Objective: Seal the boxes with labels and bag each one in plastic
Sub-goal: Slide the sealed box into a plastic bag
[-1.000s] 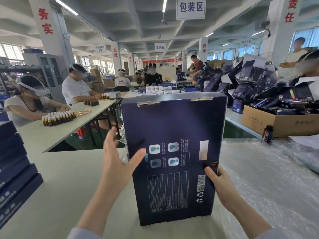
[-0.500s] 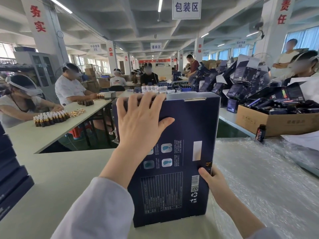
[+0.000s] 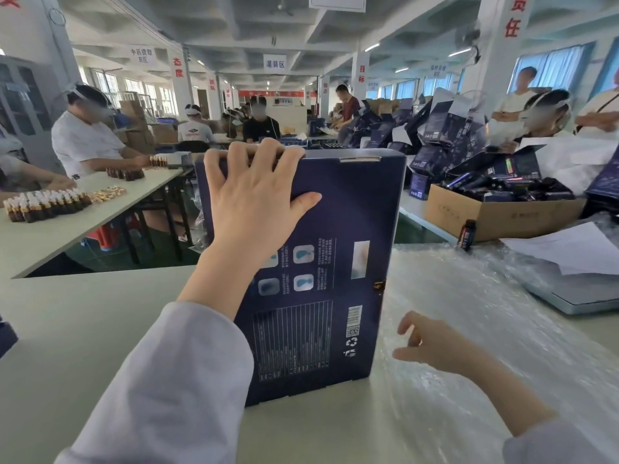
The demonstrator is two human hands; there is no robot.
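The box (image 3: pixel 351 212) stands upright on the desk (image 3: pixel 83 313), near its front edge. Left hand (image 3: pixel 254 199) hooked over its top, right hand (image 3: pixel 435 346) loosely curled, empty. I'd hold that top firm while labelling.

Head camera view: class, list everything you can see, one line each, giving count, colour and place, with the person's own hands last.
box: one, dark blue, upright on the near table, centre
table: one, pale grey, foreground
bubble wrap: clear, spread over the table's right side
cardboard carton: one, brown, right rear, full of dark packs
small bottle: one, dark with red label, standing in front of the carton
paper: a few sheets, white, far right
vials: many, brown, on the left table
workers: several, mostly in white tops, at the rear tables
left hand: one, fingers curled over the box's top edge
right hand: one, off the box to its right, holding nothing
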